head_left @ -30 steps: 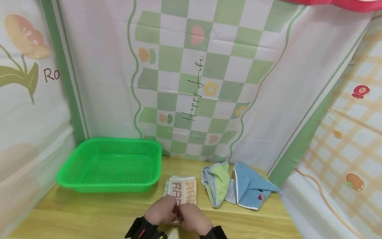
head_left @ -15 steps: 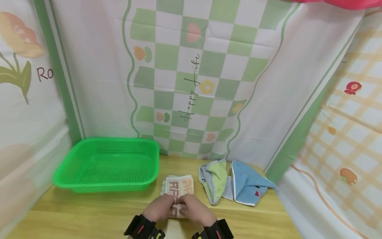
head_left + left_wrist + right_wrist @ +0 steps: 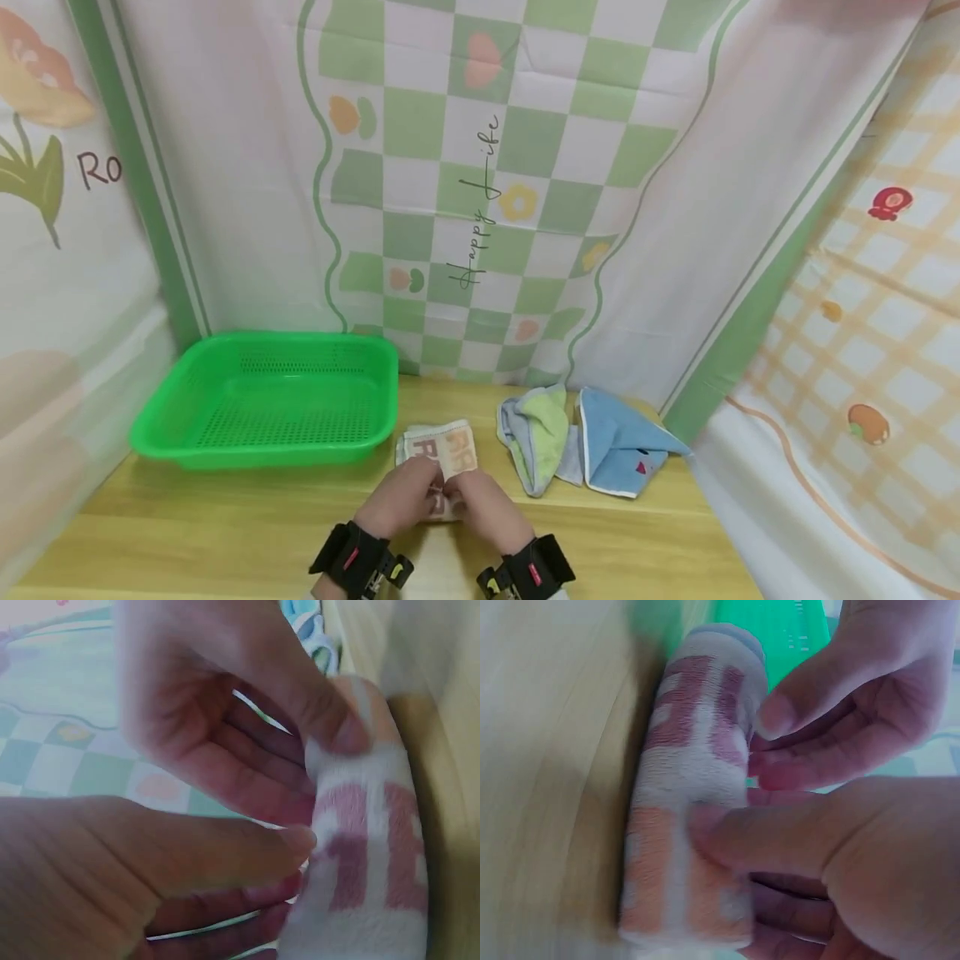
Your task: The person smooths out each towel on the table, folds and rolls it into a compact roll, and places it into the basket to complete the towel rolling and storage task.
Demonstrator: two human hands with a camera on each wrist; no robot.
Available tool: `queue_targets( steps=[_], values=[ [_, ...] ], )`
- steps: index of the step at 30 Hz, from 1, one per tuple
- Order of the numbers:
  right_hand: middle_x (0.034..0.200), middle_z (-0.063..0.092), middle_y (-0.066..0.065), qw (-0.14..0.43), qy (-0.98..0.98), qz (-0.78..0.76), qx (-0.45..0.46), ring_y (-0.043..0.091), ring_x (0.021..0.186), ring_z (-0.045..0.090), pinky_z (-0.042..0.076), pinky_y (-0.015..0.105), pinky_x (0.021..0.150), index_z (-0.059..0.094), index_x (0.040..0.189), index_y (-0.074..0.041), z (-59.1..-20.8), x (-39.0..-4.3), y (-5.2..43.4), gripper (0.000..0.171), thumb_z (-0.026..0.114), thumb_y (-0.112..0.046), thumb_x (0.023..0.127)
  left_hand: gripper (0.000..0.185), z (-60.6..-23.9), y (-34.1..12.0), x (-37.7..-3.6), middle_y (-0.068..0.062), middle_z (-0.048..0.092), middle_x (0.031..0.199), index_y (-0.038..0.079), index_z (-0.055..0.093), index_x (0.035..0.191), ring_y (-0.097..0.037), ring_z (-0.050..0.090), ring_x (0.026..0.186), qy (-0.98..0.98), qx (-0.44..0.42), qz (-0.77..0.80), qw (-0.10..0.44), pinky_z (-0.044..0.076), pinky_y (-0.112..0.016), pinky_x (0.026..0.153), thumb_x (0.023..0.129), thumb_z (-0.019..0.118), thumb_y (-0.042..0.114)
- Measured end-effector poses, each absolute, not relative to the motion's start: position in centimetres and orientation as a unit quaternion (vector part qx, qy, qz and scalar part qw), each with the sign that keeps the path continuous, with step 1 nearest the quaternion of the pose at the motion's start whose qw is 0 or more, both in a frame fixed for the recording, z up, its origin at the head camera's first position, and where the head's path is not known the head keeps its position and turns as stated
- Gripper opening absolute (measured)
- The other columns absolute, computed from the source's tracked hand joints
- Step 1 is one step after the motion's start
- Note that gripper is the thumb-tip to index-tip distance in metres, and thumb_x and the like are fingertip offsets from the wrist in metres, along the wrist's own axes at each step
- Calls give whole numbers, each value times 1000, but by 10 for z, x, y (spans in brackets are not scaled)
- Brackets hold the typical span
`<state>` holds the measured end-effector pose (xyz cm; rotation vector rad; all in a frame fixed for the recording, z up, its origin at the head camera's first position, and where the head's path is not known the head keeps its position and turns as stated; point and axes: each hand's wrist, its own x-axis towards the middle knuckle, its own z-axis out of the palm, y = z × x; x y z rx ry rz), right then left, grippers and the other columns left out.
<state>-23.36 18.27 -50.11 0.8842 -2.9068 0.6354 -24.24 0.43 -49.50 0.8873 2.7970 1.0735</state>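
Head view, hands: both hands meet at the near middle of the wooden table (image 3: 225,533); the left hand (image 3: 401,500) and the right hand (image 3: 480,504) have fingers curled onto the near end of a small printed towel (image 3: 442,446).
Head view, towel: it lies just off the basket's right front corner, partly rolled, with its far end flat on the table.
Head view, surroundings: a green basket (image 3: 270,400) sits at the table's back left, holding nothing I can see; a green-grey cloth (image 3: 536,433) and a blue cloth (image 3: 622,446) lie crumpled toward the back right edge, touching each other.
Left wrist view: the left hand (image 3: 112,885) has its thumb laid toward the rolled towel (image 3: 367,847), fingers tucked beneath; the right hand (image 3: 225,727) presses a fingertip on top of the roll.
Right wrist view: the right hand (image 3: 840,862) pinches the roll, thumb across the orange-lettered part of the towel (image 3: 694,817); the left hand (image 3: 855,697) touches it from the far side, the green basket (image 3: 787,630) just beyond.
Step in hand: by my reading, the towel is being rolled up, away from the person, roughly half done.
Next move calls for: I judge even pressure from both thumbs so the roll stays tight and straight up to its far end.
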Motion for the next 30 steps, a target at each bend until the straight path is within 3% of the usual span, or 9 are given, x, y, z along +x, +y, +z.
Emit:
queue_targets(
  steps=[7,13,17,22,26,30],
  values=[
    [109,76,5,-26,-928,243,283,11,97,69,56,23,85,74,113,-5,-500,-249,184,27,57,6,95,20,-488,5,-246,2,64,76,6,69,83,-8,52,66,897,296,328,4,47,-23,60,73,74,-11],
    [107,77,4,-51,-918,272,283,12,100,70,57,24,88,77,109,-6,-501,-251,184,29,51,5,100,25,-486,1,-248,3,66,80,8,71,88,-7,53,69,886,314,338,50,47,-24,63,70,76,-10],
    [96,75,1,-12,-930,244,276,11,91,68,57,25,82,77,101,-7,-497,-245,183,21,60,3,96,15,-487,1,-245,4,61,75,9,65,79,-6,49,64,886,318,327,79,44,-22,59,80,73,-4],
    [89,73,1,8,-950,179,257,12,82,66,56,27,74,78,94,-8,-478,-226,181,17,67,4,88,23,-494,0,-244,6,45,64,11,53,71,-6,40,54,886,312,328,101,35,-21,51,90,61,0],
    [83,72,-2,-25,-949,179,259,6,72,61,52,24,66,75,88,-8,-473,-219,179,19,75,5,75,21,-497,0,-243,5,44,65,11,54,74,-8,41,56,889,302,328,106,37,-22,53,92,60,2],
    [77,64,-7,-9,-944,186,272,1,68,52,46,20,63,71,85,-11,-488,-226,181,21,79,4,73,14,-494,1,-242,2,46,71,8,54,79,-9,42,61,889,302,332,88,38,-23,56,90,61,1]
  ],
)
